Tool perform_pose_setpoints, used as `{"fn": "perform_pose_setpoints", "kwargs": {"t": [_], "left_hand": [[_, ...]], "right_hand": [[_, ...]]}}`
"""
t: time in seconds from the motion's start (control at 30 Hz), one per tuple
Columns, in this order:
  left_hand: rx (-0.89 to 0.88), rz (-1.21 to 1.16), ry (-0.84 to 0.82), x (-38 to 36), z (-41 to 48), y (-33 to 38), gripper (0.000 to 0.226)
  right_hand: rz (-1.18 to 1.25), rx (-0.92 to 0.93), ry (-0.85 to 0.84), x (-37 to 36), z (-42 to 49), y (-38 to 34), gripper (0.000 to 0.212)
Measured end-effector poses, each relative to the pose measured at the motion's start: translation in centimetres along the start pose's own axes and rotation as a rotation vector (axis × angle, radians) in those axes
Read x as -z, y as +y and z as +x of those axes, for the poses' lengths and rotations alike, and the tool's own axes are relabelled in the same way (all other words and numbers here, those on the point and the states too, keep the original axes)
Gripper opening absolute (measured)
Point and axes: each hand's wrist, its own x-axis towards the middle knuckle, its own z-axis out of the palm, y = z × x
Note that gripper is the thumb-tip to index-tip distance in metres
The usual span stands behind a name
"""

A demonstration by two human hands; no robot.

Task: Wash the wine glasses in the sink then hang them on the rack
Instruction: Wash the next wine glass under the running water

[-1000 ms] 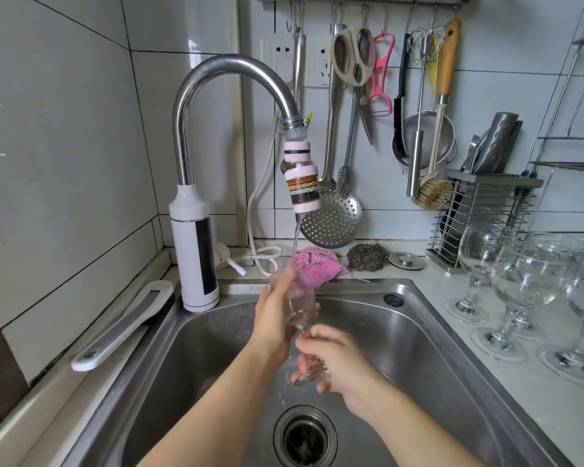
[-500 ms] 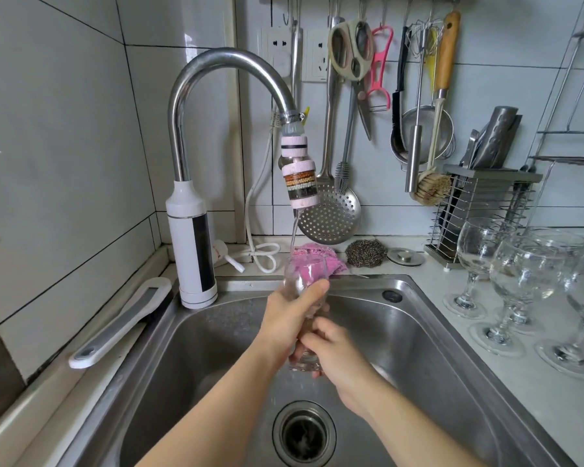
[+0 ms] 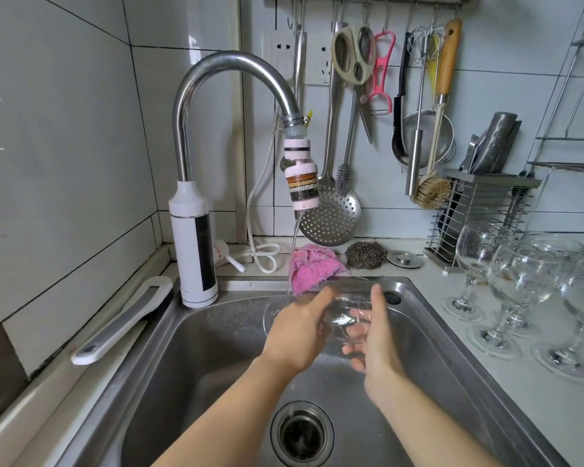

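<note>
Rinsing is done on a wine glass [image 3: 343, 315] under the running tap [image 3: 230, 67], over the sink [image 3: 189, 358].
The glass is held on its side between the left hand [image 3: 295, 332] and right hand [image 3: 376, 342], fingers [image 3: 319, 299] curled round it. Other glasses [image 3: 520, 281] stand right, on the worktop [image 3: 536, 409].
</note>
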Motion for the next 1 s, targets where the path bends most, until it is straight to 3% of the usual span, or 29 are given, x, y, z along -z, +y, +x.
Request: {"fn": "perform_pose_setpoints", "kwargs": {"t": [0.1,0.2,0.3,0.37,0.43,0.5,0.57,0.63,0.8,0.87,1.0], "left_hand": [[-0.094,0.180,0.008,-0.1,0.2,0.1,0.065],[-0.104,0.283,0.028,0.0,0.1,0.0,0.066],[-0.108,0.382,0.227,-0.1,0.1,0.1,0.066],[-0.017,0.142,0.412,-0.1,0.3,0.8,0.049],[0.199,-0.271,0.519,-0.1,0.5,1.2,0.028],[0.480,-0.661,0.440,-0.3,0.6,1.3,0.006],[0.649,-0.916,0.247,-0.4,0.7,0.9,0.025],[0.683,-1.119,0.153,-0.5,0.9,0.5,0.033],[0.884,-1.240,0.316,-0.9,1.7,-1.0,0.033],[0.926,-1.285,0.364,-0.6,2.1,-1.5,0.040],[0.929,-1.419,0.296,-0.2,2.1,-1.3,0.054]], "right_hand": [[-0.039,0.006,-0.044,-0.1,-0.8,-0.2,0.075],[0.088,0.001,-0.063,-0.1,-0.8,-0.2,0.058],[0.298,-0.022,-0.105,-0.5,-1.0,0.0,0.035],[0.485,-0.069,-0.175,-0.7,-1.2,-0.3,0.040],[0.613,-0.102,-0.208,-0.7,-1.4,-0.7,0.049],[0.666,-0.114,-0.263,-0.8,-1.6,-0.9,0.049],[0.645,-0.121,-0.349,-1.1,-1.8,-0.7,0.052],[0.546,-0.093,-0.442,-1.3,-1.9,-0.2,0.046],[0.041,0.079,-0.388,-2.0,-2.2,1.0,0.024],[-0.021,0.134,-0.406,-2.2,-2.1,1.3,0.026],[-0.008,0.187,-0.410,-2.4,-1.8,1.6,0.029]]}}
